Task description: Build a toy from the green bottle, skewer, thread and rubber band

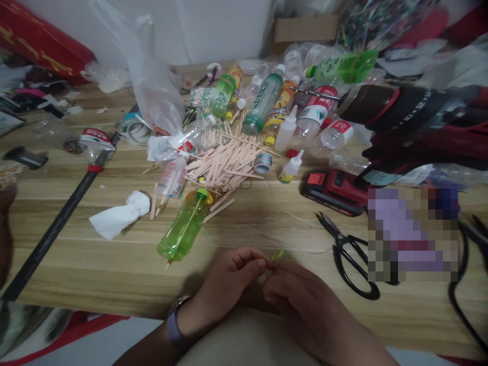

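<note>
My left hand [231, 282], with a watch on its wrist, and my right hand [305, 300] meet low in front of me at the table's near edge. Their fingers are pinched together around a small yellow-green strip [280, 254], whose tip sticks up between them. The rest of the strip is hidden by the fingers. Just beyond my left hand lies a green plastic bottle [183, 229] with thin sticks run through it. Black-handled scissors [345, 249] rest open on the tabletop to the right of my right hand.
Wooden craft sticks [229, 157] are heaped mid-table, with several plastic bottles [263, 104] behind. A red and black cordless drill [415, 122] stands at right, its bit pointing left. A small glue bottle [292, 168], crumpled tissue [121, 214] and a dark tube [53, 231] topped by a cut bottle lie around.
</note>
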The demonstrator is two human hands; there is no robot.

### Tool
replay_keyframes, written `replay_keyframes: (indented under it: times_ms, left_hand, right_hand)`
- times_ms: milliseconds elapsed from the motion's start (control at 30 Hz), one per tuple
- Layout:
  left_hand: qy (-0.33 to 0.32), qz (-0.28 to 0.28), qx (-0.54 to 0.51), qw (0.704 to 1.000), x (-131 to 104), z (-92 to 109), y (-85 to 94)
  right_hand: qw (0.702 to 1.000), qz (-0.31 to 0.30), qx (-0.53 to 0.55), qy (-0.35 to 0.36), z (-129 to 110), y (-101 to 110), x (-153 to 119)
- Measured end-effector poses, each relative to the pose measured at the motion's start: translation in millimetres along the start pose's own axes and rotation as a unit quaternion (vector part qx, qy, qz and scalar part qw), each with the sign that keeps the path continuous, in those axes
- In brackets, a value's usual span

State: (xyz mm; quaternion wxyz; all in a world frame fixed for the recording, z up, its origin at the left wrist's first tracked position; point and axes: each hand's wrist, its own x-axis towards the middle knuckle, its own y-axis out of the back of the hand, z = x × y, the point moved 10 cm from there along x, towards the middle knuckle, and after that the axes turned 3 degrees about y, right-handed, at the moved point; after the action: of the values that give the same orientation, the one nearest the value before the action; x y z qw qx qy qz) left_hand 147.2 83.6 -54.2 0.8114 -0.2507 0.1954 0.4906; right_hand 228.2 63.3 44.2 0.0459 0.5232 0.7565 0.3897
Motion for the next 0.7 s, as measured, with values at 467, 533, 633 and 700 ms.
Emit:
replay_keyframes:
  times_ms: [467, 533, 633, 700]
  left_hand:
    - [0.012, 0.038, 0.06, 0.997, 1.1, 1.0, 9.1]
    - [-0.021, 0.056, 0.118, 0.991, -0.8, 10.1, 10.4]
    - [-0.089, 0.078, 0.222, 0.968, -6.1, 25.9, 10.3]
    - [-0.123, 0.09, 0.293, 0.944, -9.8, 32.5, 9.6]
  right_hand:
    - [0.989, 0.111, 0.026, -0.094, 25.8, 26.5, -15.0]
    - [0.987, 0.12, 0.042, -0.099, 27.8, 27.3, -14.9]
    - [0.983, 0.144, 0.063, -0.098, 30.6, 31.9, -14.3]
    - [0.981, 0.158, 0.06, -0.092, 31.8, 36.1, -13.4]
